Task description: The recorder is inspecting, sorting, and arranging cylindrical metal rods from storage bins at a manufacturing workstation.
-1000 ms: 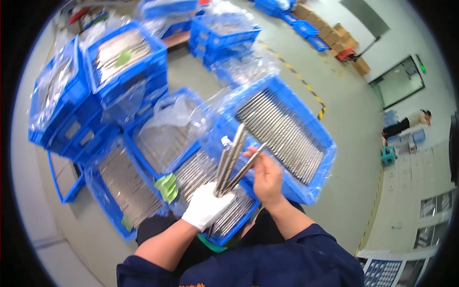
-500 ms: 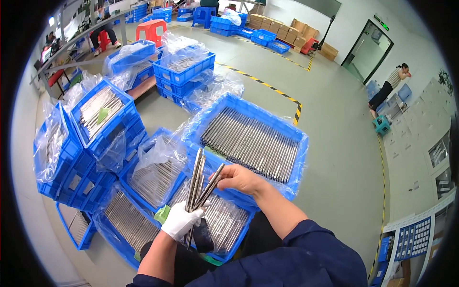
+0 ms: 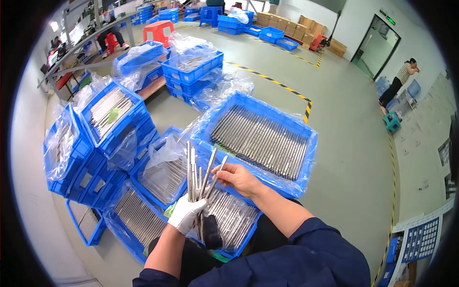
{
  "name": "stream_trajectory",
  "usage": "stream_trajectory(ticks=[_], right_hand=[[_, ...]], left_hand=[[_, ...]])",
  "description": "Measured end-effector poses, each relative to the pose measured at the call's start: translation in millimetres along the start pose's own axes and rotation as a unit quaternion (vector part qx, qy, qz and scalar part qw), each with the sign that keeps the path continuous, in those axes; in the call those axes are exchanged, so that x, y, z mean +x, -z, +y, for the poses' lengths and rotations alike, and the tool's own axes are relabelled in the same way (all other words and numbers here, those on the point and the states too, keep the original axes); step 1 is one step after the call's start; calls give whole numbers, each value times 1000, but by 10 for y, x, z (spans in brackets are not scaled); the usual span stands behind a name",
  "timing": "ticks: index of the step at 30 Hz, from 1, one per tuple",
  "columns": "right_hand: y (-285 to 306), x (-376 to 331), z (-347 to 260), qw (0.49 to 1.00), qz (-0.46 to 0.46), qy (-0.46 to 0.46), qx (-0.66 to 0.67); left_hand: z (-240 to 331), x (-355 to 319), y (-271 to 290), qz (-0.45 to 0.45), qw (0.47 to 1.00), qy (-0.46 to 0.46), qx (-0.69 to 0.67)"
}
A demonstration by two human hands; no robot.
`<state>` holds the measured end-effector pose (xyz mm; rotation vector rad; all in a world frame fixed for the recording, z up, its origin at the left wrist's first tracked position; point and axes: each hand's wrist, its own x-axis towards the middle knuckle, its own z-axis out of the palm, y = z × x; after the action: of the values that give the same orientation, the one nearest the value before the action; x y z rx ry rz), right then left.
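Note:
My left hand [image 3: 188, 214], in a white glove, is closed around a bundle of slim metal rods [image 3: 192, 174] that stand up and fan apart at the top. Bare, my right hand [image 3: 240, 180] pinches one metal rod [image 3: 222, 165] near its upper end; the rod's lower end runs down to the left hand. Just below the hands is a blue crate with rows of rods [image 3: 234, 215] under clear plastic. A dark object [image 3: 212, 233], its kind unclear, lies beside the left hand. Ahead and to the right, a blue plastic-lined crate [image 3: 310, 148] holds a neat layer of similar rods.
Stacked blue crates [image 3: 103, 160] with rods and plastic bags stand at the left. Farther back are more crates [image 3: 191, 76] and a red stool [image 3: 158, 30]. Yellow-black tape [image 3: 267, 80] marks the floor. A person [image 3: 400, 81] stands far right near a teal stool [image 3: 393, 122].
The rods in my left hand have spread wider apart at the top. My right hand has shifted slightly and holds a rod more upright. The whole view has moved a little.

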<state>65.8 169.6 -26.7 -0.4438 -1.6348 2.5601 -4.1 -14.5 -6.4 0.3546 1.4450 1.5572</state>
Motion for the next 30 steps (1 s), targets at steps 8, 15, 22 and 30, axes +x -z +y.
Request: stream_trajectory(ticks=[8,15,22,30], right_hand=[[107,5,-109,999,46,-13,15],[91,-35,-114,990,-22,-62,121],[97,-27,-71,997,12,-50,59],[-53,-71,-22,993,-35,-73,-84]], left_hand=[[-7,9,8,-9,999,-29,-14],[43,-30,3,13,999,-26,17],[64,-31,-41,25,999,-17,24],[107,-16,-27,14,999,-18,44]])
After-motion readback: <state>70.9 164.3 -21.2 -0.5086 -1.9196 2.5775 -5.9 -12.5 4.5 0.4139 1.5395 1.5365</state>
